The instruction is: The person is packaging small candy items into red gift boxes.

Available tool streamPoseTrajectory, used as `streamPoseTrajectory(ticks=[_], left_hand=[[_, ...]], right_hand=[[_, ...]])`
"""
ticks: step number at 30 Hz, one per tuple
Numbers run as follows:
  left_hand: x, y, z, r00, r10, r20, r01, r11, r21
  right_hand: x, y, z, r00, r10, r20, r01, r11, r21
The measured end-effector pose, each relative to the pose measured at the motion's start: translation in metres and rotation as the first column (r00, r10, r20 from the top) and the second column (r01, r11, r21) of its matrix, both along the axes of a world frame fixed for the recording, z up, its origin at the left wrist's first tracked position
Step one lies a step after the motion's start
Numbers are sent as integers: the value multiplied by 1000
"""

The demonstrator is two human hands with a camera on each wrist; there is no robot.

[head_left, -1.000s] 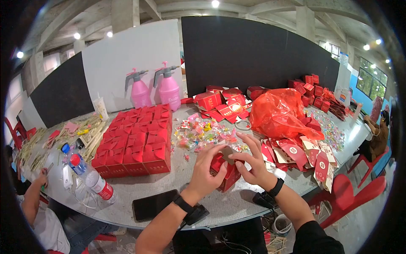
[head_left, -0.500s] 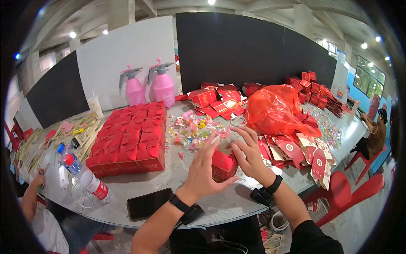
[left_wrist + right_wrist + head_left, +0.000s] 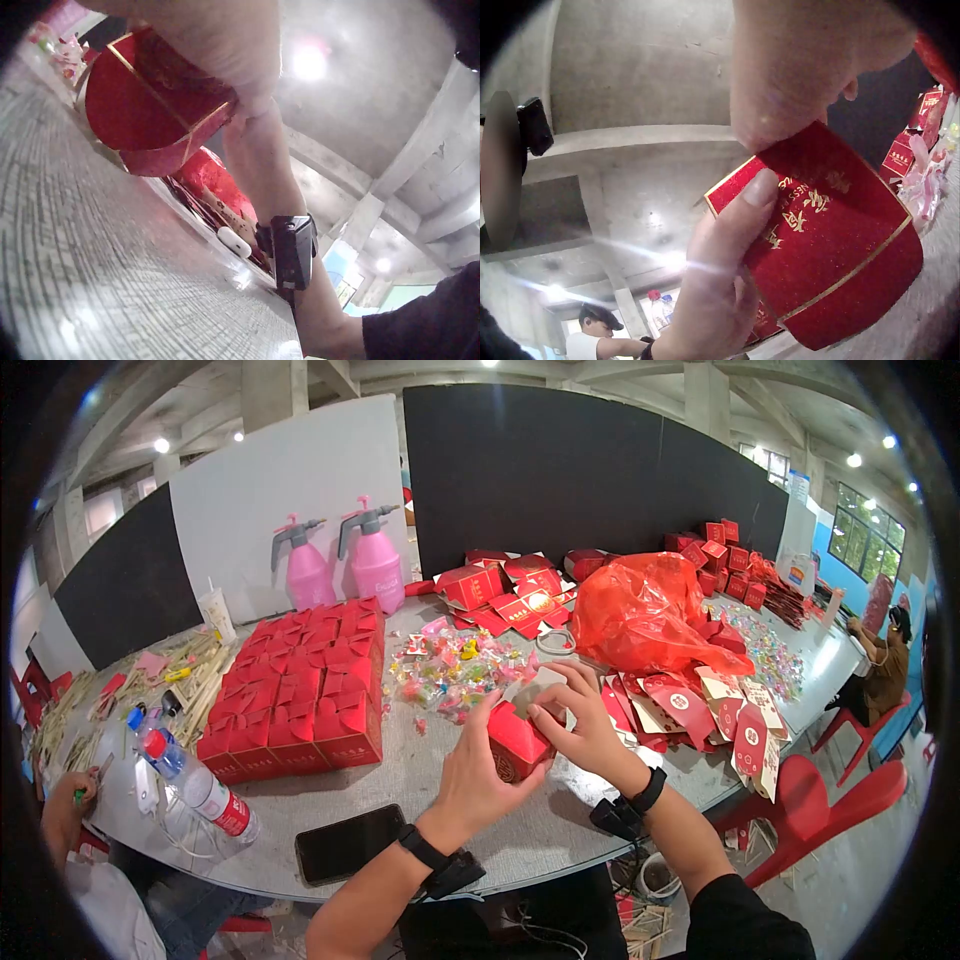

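Between my two hands is a small red gift box (image 3: pixel 516 744) with gold trim, tilted, its pale-lined flap (image 3: pixel 545 684) standing up at the top. My left hand (image 3: pixel 468 762) grips the box from the left and near side. In the right wrist view, the left thumb (image 3: pixel 742 214) presses on the face with gold characters (image 3: pixel 802 217). My right hand (image 3: pixel 588 726) bends over the top from the right, thumb and fingers pinching the flap. Rounded flaps (image 3: pixel 131 97) show on the box in the left wrist view, close above the table.
A block of finished red boxes (image 3: pixel 300 690) stands left, with wrapped candies (image 3: pixel 460 665) behind my hands. A red plastic bag (image 3: pixel 640 610) and flat cartons (image 3: pixel 690 710) lie right. A phone (image 3: pixel 350 844) and bottles (image 3: pixel 205 790) are near the front edge. Another person's hand (image 3: pixel 72 795) is far left.
My left thumb, stretched away from the box half a second ago, is back against it. The box has turned and tilted. My right fingers have closed in on the flap.
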State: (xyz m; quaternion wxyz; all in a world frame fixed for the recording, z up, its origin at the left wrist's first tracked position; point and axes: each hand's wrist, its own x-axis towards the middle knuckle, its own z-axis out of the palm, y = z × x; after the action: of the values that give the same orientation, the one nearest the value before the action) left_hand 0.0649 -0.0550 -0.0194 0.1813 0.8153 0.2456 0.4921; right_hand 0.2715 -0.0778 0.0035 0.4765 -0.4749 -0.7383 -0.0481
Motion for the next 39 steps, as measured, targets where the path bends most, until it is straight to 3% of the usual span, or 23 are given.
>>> streamPoseTrajectory(ticks=[9, 16, 18, 22, 25, 29, 31, 33, 35, 39], left_hand=[[1, 1, -1, 998, 50, 47, -54, 996, 76], [0, 5, -5, 999, 32, -16, -29, 987, 160], [0, 5, -5, 999, 24, -28, -19, 987, 162], [1, 9, -7, 998, -35, -57, 50, 957, 287], [0, 12, -6, 996, -52, -75, 76, 927, 367], [1, 6, -4, 997, -59, -46, 70, 952, 297], [0, 2, 0, 998, -52, -24, 57, 958, 282], [-1, 3, 3, 999, -50, -4, 49, 962, 268], [-5, 8, 4, 995, -10, -98, 51, 906, 421], [-6, 4, 10, 977, 27, -210, 94, 831, 549]], right_hand=[[4, 3, -6, 996, -45, -83, 42, 998, -44], [-4, 1, -2, 999, 17, -46, -18, 1000, -11], [-6, 3, -4, 972, 58, -226, -67, 997, -33], [4, 3, -3, 926, 50, -374, -118, 980, -160], [6, 5, 1, 801, 98, -590, -251, 950, -183], [10, 11, -8, 831, 90, -548, -224, 957, -182], [12, 11, -8, 740, 118, -662, -335, 918, -210], [10, 9, -5, 729, 137, -671, -336, 925, -177], [8, 7, -2, 717, 159, -679, -341, 929, -142], [6, 5, -4, 838, 114, -534, -237, 957, -168]])
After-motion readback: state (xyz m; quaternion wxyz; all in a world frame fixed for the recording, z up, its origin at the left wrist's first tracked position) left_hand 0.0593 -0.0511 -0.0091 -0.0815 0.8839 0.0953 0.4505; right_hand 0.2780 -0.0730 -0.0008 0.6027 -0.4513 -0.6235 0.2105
